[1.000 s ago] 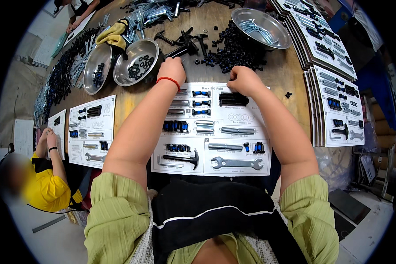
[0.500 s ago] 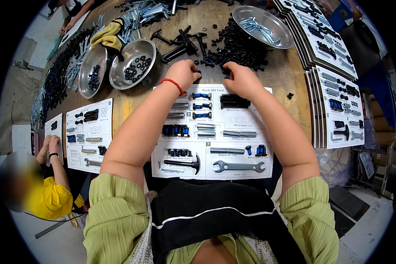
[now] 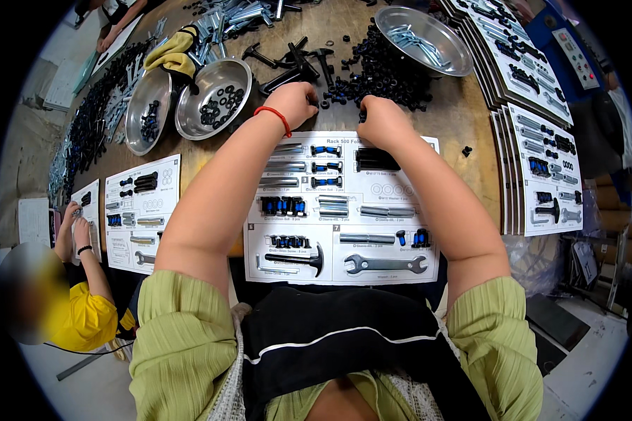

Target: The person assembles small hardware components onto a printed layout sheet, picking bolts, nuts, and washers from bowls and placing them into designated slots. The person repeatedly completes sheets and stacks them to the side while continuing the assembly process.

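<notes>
Lying beyond the printed sheet (image 3: 372, 226): one pile of small black fasteners (image 3: 383, 81), just ahead of your right hand (image 3: 386, 121), whose thumb and forefinger pinch a small dark piece (image 3: 363, 116). Your left hand (image 3: 295, 104): fingers curled, grip cannot be told, beside black T-headed tools (image 3: 303, 68). Farther left: steel bowl (image 3: 192, 102), black rings (image 3: 212, 114) inside.

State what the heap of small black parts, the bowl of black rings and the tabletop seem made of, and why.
Black parts: probably metal with a dark coating; small glossy highlights.
Bowl: likely polished stainless steel; silvery, mirror-like wall.
Tabletop: possibly worn wood; brown, blotchy surface.
</notes>
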The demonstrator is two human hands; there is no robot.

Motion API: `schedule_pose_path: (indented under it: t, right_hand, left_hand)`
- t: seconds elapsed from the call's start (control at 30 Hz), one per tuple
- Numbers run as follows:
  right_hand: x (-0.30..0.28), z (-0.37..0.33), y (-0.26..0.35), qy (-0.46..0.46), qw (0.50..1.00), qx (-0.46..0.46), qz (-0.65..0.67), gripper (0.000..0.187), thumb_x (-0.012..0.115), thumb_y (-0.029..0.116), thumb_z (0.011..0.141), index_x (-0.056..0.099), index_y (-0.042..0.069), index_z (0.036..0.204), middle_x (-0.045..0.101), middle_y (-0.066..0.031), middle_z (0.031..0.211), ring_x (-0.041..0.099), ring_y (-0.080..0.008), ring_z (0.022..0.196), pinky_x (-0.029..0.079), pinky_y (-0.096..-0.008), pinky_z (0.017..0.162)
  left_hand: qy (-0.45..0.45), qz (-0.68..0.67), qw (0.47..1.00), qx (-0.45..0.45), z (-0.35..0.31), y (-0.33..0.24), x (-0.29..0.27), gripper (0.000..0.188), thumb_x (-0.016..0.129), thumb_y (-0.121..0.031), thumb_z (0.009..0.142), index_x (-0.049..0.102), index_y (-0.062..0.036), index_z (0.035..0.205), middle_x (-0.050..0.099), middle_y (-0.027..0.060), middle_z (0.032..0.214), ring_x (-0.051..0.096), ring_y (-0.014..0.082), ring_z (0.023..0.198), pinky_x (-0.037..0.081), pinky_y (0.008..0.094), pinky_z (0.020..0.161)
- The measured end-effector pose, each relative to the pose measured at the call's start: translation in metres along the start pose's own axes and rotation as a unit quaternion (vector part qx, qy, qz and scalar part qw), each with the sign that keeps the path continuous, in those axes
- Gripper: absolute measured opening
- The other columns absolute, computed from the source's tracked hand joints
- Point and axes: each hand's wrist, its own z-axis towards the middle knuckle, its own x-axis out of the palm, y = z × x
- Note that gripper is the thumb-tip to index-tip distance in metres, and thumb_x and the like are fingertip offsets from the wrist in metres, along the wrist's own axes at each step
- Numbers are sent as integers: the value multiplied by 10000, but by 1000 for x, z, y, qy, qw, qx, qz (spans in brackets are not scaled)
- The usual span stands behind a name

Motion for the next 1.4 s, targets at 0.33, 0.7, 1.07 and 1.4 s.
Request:
schedule_pose_path:
  t: [0.33, 0.7, 1.07, 1.4]
  right_hand:
    - [-27, -34, -19, -42, 992, 1, 117, 341, 717, 147, 671, 676, 4, 978, 684, -143, 839, 665, -315, 818, 528, -392, 738]
    - [-42, -120, -103, 19, 986, 23, 164, 337, 707, 79, 698, 665, -9, 1021, 589, -81, 665, 576, -199, 608, 466, -332, 592]
    - [-16, -123, -111, -38, 965, 73, 248, 372, 761, 97, 741, 676, 25, 1096, 514, -9, 642, 495, -121, 585, 427, -277, 574]
    - [-20, -125, -110, -42, 955, 57, 288, 394, 767, 79, 730, 672, 3, 1105, 519, -5, 652, 496, -115, 592, 431, -271, 580]
  left_hand:
    - [34, -57, 998, 23, -13, -25, -8, 495, 686, -75, 792, 566, -76, 1272, 667, 69, 850, 646, 224, 808, 510, 349, 738]
    - [11, 46, 993, 108, -4, -25, 3, 363, 685, -85, 796, 642, -65, 1156, 659, 114, 954, 635, 284, 889, 520, 375, 812]
    - [33, -3, 998, 45, -8, -40, 2, 374, 732, -108, 803, 655, -47, 1164, 669, 76, 861, 636, 232, 802, 518, 351, 753]
    - [2, 62, 998, -18, -7, -50, 8, 448, 755, -208, 713, 676, 5, 1099, 702, 136, 893, 671, 284, 826, 531, 363, 776]
